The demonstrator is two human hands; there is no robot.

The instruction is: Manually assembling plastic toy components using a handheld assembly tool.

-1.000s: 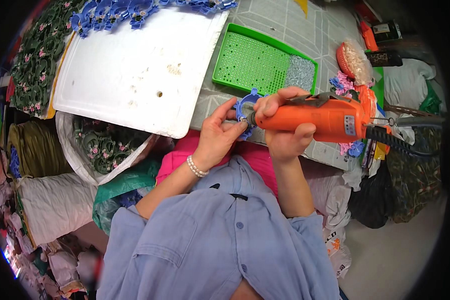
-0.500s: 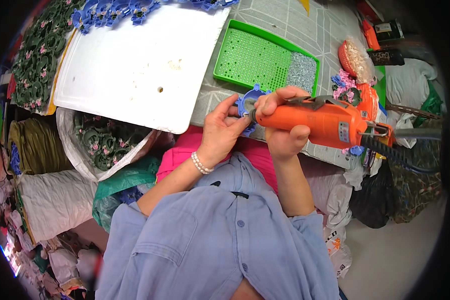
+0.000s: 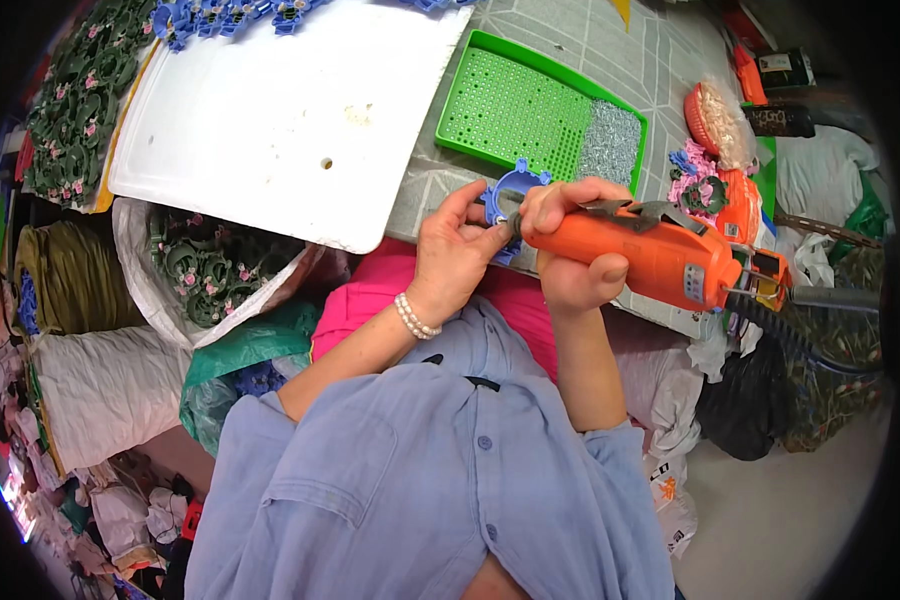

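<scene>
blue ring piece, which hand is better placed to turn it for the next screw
Left, probably. The left hand already pinches the blue ring piece at its rim, while the right hand is wrapped around the orange power screwdriver, whose tip meets the piece.

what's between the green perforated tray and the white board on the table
In the head view, only a bare strip of the grey patterned table cover lies between the green perforated tray and the white board; nothing sits in that gap.
</scene>
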